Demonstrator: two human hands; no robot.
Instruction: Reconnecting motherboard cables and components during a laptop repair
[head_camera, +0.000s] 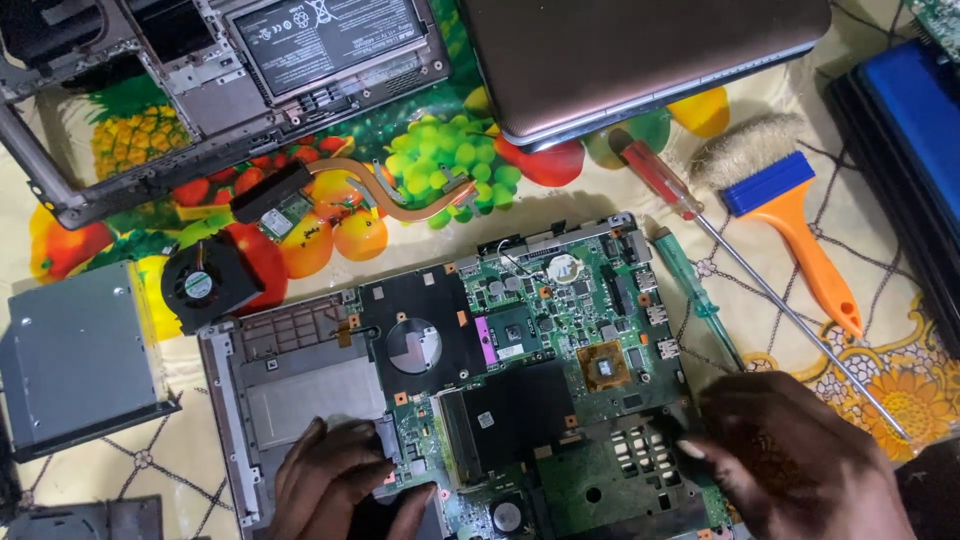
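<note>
- Left hand (335, 480): I see it lying flat, fingers spread and holding nothing, at the lower left of the opened laptop base (300, 385), fingertips touching the grey tray and the board's edge.
- Right hand (795, 460): it rests at the lower right corner of the green motherboard (560, 340); the fingers curl inward, but motion blur means I cannot tell whether its grip is closed on anything.
- Motherboard: seated in the laptop base at the centre of the surface (900, 340), which is covered by a fruit-print cloth.
- Cooling fan (205, 282): black, loose, just beyond the base's upper left corner.
- Copper heat pipe (395, 195): curved, lying above the board, apart from it.
- Grey drive (80, 355): at the far left, beside the base.
- Red-handled screwdriver (660, 180) and green-handled screwdriver (690, 285): right of the board, side by side.
- Brush (790, 215): orange handle, blue band, right of the screwdrivers.
- Closed laptop (640, 55): top centre.
- Stripped laptop chassis (230, 80): top left.
</note>
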